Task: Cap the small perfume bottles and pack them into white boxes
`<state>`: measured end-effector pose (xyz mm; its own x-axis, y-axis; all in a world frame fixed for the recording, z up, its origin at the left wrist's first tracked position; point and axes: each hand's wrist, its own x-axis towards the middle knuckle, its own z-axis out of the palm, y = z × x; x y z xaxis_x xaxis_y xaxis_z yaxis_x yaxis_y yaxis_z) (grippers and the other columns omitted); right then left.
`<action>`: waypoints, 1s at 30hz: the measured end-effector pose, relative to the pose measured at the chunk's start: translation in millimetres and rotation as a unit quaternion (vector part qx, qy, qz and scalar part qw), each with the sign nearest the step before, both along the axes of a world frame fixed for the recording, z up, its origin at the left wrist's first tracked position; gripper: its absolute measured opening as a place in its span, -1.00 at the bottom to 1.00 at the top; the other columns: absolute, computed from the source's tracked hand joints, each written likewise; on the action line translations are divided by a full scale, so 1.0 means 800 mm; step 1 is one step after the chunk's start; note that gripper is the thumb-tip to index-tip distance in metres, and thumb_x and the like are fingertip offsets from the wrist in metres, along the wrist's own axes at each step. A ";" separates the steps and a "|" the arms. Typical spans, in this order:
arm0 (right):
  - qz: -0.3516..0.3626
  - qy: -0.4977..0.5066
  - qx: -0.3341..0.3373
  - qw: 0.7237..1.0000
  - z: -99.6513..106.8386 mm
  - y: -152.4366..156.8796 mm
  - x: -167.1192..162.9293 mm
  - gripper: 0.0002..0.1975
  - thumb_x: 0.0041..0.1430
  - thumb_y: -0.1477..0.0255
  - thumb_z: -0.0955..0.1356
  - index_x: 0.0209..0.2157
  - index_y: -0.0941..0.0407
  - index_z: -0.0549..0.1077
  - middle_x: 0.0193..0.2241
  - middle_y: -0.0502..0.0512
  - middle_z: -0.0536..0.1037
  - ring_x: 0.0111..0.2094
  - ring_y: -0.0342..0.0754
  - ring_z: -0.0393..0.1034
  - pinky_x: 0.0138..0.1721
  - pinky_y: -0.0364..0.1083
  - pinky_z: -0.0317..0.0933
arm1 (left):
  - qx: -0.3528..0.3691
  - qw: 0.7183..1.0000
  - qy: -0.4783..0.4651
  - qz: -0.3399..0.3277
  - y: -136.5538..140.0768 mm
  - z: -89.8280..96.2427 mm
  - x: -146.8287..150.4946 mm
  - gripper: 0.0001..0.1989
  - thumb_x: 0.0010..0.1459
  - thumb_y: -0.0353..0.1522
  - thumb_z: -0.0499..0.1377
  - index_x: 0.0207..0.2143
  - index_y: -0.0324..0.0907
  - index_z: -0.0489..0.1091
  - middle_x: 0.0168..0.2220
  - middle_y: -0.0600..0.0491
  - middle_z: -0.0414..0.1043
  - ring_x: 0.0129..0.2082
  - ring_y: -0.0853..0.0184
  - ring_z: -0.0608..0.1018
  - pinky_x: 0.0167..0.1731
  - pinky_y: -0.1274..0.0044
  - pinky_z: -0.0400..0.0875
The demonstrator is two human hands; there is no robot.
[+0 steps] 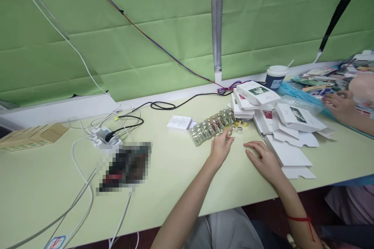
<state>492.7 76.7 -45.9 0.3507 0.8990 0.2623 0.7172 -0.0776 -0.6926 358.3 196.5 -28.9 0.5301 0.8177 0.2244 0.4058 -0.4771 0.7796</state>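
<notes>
My left hand [222, 147] is at the near side of a row of small clear glass bottles [201, 132], its thumb and fingers drawn together. Right by its fingertips shows a bit of gold; whether the fingers hold it is too small to tell. Small gold and silver caps [240, 128] lie just to the right of these fingers. Some bottles in the row look reddish inside. My right hand [264, 160] rests on the table with its fingers apart and nothing in it, beside flat white cartons [289, 153].
More white boxes [255, 92] are stacked behind the caps, near a lidded paper cup [276, 77]. A small white box [179, 122] lies left of the bottles. Cables and a power strip [105, 136] spread leftward, beside brown cartons [35, 136]. Another person's hand [340, 106] is at far right.
</notes>
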 end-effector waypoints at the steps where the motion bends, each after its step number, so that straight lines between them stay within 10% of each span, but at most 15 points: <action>1: -0.001 0.003 -0.001 1.000 0.001 0.000 0.000 -0.73 0.19 0.27 0.20 -0.17 0.04 0.43 -0.10 0.13 0.40 -0.17 -0.01 0.36 -0.36 -0.10 0.28 | 0.007 1.000 0.016 -0.001 0.000 0.002 0.000 -0.67 0.11 -0.37 0.12 -0.03 -0.04 0.35 -0.32 0.11 0.51 -0.39 0.37 0.51 -0.32 0.53 0.35; 17: -0.010 0.000 0.004 1.000 0.007 0.001 0.002 -0.74 0.15 0.31 0.23 -0.18 0.02 0.46 -0.13 0.10 0.43 -0.32 -0.06 0.38 -0.35 -0.07 0.29 | 0.139 0.987 -0.056 -0.055 -0.011 -0.001 0.000 -0.79 0.21 -0.43 -0.06 -0.13 -0.19 0.26 -0.15 -0.02 0.37 -0.28 0.43 0.48 -0.30 0.59 0.40; 22: 0.003 -0.004 0.015 1.000 0.007 -0.002 0.002 -0.74 0.15 0.30 0.22 -0.20 0.04 0.46 -0.15 0.11 0.43 -0.34 -0.06 0.37 -0.35 -0.07 0.29 | 0.283 0.958 -0.002 -0.035 -0.014 0.016 -0.027 -0.74 0.15 -0.48 -0.05 -0.14 -0.15 0.31 -0.12 -0.04 0.36 -0.08 0.33 0.42 -0.10 0.47 0.34; 30: 0.008 -0.031 0.021 0.999 -0.001 -0.005 -0.004 -0.73 0.16 0.27 0.20 -0.23 0.03 0.46 -0.14 0.11 0.42 -0.25 -0.02 0.40 -0.39 -0.08 0.29 | 0.312 0.885 0.010 0.345 0.062 0.030 -0.167 -0.67 0.18 -0.42 -0.10 -0.03 -0.19 0.26 0.06 -0.13 0.25 0.18 0.22 0.20 0.14 0.30 0.03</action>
<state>489.5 72.5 -46.5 0.3177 0.8922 0.3211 0.7597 -0.0368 -0.6492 224.8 246.4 -4.8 -0.0393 0.6678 0.7433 0.7792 -0.4453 0.4412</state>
